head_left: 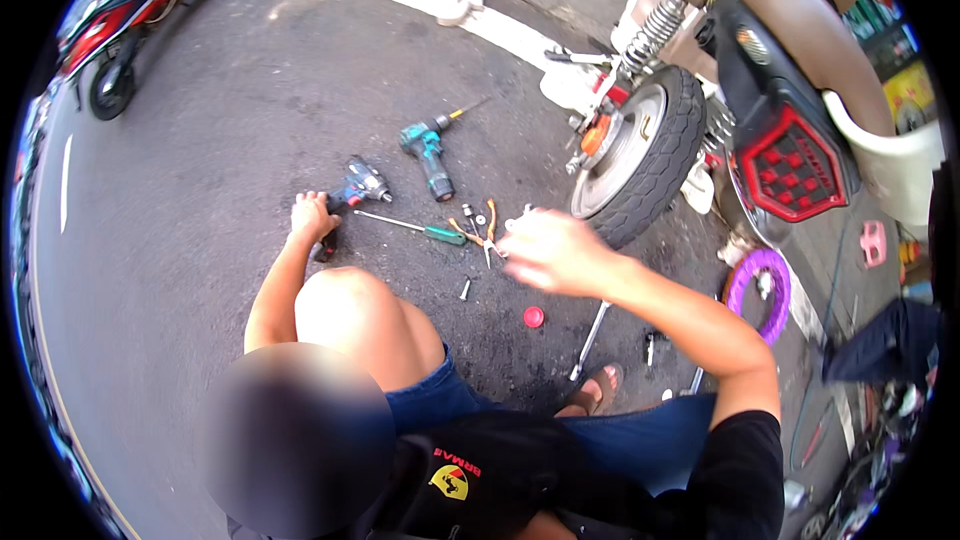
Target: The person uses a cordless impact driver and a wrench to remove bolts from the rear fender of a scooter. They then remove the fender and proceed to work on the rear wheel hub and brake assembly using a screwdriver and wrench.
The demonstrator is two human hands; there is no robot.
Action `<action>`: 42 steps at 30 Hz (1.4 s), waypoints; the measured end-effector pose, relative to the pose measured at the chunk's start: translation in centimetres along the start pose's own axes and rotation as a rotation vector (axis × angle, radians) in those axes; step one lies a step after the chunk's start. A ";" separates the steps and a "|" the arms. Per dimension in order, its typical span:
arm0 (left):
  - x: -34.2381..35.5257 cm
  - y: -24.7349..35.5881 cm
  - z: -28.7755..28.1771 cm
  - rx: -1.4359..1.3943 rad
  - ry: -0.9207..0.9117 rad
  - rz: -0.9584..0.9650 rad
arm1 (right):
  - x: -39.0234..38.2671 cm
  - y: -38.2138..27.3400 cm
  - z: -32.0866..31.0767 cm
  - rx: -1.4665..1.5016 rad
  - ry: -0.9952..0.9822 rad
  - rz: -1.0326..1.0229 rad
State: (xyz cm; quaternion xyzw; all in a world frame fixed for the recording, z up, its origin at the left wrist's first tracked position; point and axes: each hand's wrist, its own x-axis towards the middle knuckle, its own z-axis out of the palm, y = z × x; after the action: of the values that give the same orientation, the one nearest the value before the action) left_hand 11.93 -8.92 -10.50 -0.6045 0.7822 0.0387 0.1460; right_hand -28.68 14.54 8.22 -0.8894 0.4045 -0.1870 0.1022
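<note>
At the left, my left hand (315, 218) is closed around the handle of a blue and black cordless impact driver (366, 183), whose nose points right, low over the asphalt. My right hand (560, 252) is out in front, smeared by motion; whether it holds anything I cannot tell. Orange-handled pliers (488, 245) lie just left of it on the ground. A green-handled screwdriver (442, 235) rests between the hands, with a bolt (465, 289) nearer me. Farther out lies a teal cordless drill (428, 157) with a long bit.
A scooter's rear wheel (650, 155) and red tail light (792, 172) stand at the right. Near my sandalled foot are a red cap (533, 317) and a long metal wrench (590, 342). A purple ring (757, 295) lies farther right. A red scooter (120, 40) is at the far left.
</note>
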 end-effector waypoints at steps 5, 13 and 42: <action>1.4 -0.6 0.7 -0.130 0.178 0.088 | 5.7 3.1 16.0 0.098 -0.464 0.405; 1.9 -1.8 3.5 -0.266 0.167 0.067 | 10.1 3.9 27.3 -0.166 -0.401 0.662; -6.4 21.7 -16.6 0.617 -0.230 1.030 | -39.0 7.1 -0.6 0.380 0.274 1.608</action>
State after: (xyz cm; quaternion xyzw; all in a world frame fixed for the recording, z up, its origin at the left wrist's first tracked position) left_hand -10.44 -1.05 4.62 -0.0704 0.9282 -0.0590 0.3606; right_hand -57.31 39.50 -3.31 -0.2666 0.8860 -0.2286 0.3027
